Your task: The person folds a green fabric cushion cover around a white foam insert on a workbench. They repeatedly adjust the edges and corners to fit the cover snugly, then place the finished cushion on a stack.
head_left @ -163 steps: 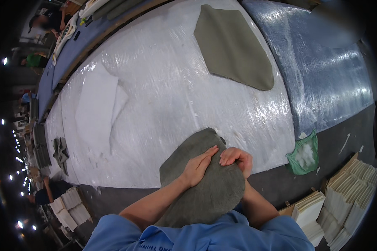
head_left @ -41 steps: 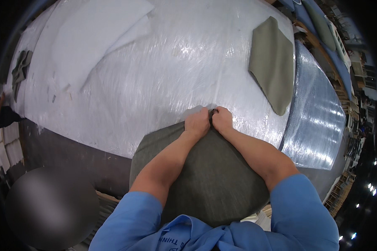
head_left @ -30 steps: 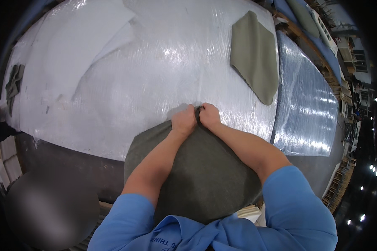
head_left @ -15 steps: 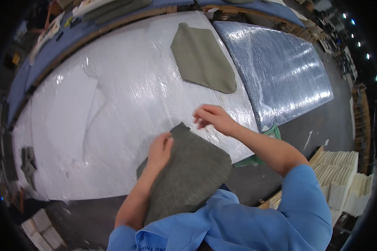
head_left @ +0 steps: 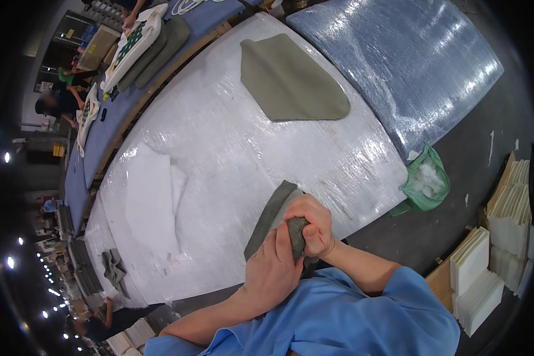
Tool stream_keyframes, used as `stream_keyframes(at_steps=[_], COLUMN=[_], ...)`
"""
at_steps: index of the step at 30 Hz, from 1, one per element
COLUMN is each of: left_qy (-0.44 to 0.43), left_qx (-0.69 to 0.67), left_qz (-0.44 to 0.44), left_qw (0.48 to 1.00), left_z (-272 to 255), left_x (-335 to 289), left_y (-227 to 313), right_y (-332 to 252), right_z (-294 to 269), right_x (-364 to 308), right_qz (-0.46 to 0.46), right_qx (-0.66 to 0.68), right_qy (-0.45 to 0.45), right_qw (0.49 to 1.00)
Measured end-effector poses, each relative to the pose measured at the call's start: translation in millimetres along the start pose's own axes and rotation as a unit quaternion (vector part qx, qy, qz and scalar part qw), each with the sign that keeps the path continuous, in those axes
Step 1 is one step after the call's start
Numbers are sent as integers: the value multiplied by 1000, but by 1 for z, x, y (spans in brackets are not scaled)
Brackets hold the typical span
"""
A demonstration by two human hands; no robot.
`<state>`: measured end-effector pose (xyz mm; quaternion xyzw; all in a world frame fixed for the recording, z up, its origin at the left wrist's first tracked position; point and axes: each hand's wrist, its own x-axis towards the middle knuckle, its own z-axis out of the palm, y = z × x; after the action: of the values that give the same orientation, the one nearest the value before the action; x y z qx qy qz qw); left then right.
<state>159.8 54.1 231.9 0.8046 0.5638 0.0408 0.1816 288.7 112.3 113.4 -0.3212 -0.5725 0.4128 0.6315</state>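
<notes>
A grey-green fabric piece [head_left: 268, 221] is bunched up close to my body at the near edge of the plastic-covered table. My left hand [head_left: 273, 268] closes round the bunched part from the left. From the right, my right hand [head_left: 312, 224] grips the same bunch, its thumb beside the tip of cloth that pokes out between the hands. A longer flap of the fabric hangs past my left hand onto the table. Farther off, a second grey-green piece [head_left: 296, 80] lies flat. Most of the gripped cloth is hidden by my fingers.
White sheet material [head_left: 151, 199] lies on the plastic-wrapped table [head_left: 219, 142], with crumpled cloth [head_left: 114, 270] at its left end. Right of it stand a blue wrapped slab [head_left: 397, 65], a green bag of white filling [head_left: 427, 178] and stacked white panels [head_left: 477, 279]. People work beyond the blue bench [head_left: 204, 29].
Both hands have come together near my body and closed on the fabric, which was spread over my front and is now bunched. My view has turned, showing more of the left side.
</notes>
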Motion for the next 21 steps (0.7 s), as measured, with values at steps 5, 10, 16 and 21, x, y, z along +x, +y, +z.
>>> stream_keyframes(at_steps=[5, 10, 16, 21], left_qy=[-34, -152, -196, -167], left_qx=[-58, -129, -256, -457], left_qz=[-40, -111, -104, -96], left_qw=[997, 974, 941, 868], left_z=[-1, -6, -4, 38], left_x=[15, 19, 24, 1], left_y=[-3, -14, -35, -66], right_y=[3, 0, -7, -8], right_z=[-3, -6, -17, -25], right_x=[15, 26, 26, 17], right_qz=[21, 50, 94, 111], right_qx=[-28, -34, -19, -4], right_qy=[-40, -98, -131, -159], right_qw=[999, 993, 987, 981])
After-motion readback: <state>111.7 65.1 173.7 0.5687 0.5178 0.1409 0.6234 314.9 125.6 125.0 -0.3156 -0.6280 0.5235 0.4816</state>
